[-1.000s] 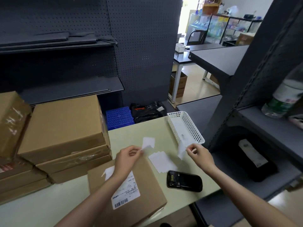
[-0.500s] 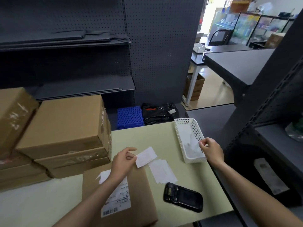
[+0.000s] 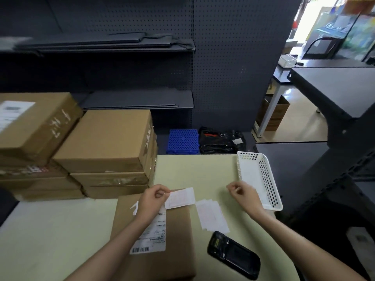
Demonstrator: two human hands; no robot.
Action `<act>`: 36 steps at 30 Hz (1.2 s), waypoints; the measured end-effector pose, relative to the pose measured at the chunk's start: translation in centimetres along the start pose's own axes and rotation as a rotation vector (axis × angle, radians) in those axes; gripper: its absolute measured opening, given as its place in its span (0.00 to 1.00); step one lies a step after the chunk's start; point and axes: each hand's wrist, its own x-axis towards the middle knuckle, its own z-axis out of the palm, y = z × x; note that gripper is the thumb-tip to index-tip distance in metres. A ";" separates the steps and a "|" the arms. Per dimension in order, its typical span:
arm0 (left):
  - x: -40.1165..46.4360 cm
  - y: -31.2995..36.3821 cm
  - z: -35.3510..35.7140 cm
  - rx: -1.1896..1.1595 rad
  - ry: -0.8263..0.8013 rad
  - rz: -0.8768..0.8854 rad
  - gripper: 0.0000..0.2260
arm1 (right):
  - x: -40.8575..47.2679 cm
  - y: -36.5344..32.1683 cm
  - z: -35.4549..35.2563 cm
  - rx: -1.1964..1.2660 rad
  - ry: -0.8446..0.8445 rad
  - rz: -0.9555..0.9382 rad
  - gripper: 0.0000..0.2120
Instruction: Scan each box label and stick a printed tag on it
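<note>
A flat cardboard box [image 3: 176, 240] lies in front of me on the pale table, its white shipping label [image 3: 154, 234] facing up. My left hand [image 3: 152, 199] pinches a white printed tag [image 3: 180, 197] by its left edge, holding it just above the box's far corner. My right hand [image 3: 241, 196] hovers over the table beside the white basket [image 3: 269, 183], fingers loosely curled and holding nothing. Several more white tags [image 3: 212, 217] lie on the table to the right of the box. A black handheld scanner [image 3: 233, 255] rests near the table's front edge.
Stacks of brown cardboard boxes [image 3: 105, 142] fill the table's left side. Behind the table stand dark pegboard shelves [image 3: 140, 45], a blue crate [image 3: 183, 140] and a black bag [image 3: 221, 139]. A dark shelving unit [image 3: 332, 159] borders the right.
My right hand dropped a white backing strip into the basket and has pulled back towards the table's middle, holding nothing. My left hand kept the tag and lowered it nearer the box.
</note>
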 end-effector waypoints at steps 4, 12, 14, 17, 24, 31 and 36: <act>-0.8 -0.9 -0.3 0.000 -0.007 -0.015 0.09 | -0.6 -3.6 3.9 0.067 -0.253 -0.073 0.01; -1.1 -2.4 -2.1 0.049 -0.014 -0.057 0.06 | -0.4 -6.7 9.1 0.078 -0.355 -0.086 0.03; -0.8 -2.6 -2.7 0.054 -0.028 -0.069 0.05 | -0.1 -7.1 9.6 0.079 -0.361 -0.054 0.03; 0.1 -2.6 -3.4 0.065 -0.041 -0.049 0.05 | 0.4 -7.8 9.8 0.082 -0.347 -0.012 0.07; 2.5 -2.6 -3.7 0.090 -0.084 -0.040 0.04 | 1.7 -8.9 10.4 0.059 -0.303 0.038 0.05; 3.7 -3.7 -3.1 0.136 -0.116 -0.055 0.05 | 2.8 -8.3 11.2 0.027 -0.289 0.092 0.04; 3.8 -4.4 -2.3 0.284 -0.178 -0.007 0.04 | 3.0 -7.6 11.7 0.008 -0.296 0.129 0.04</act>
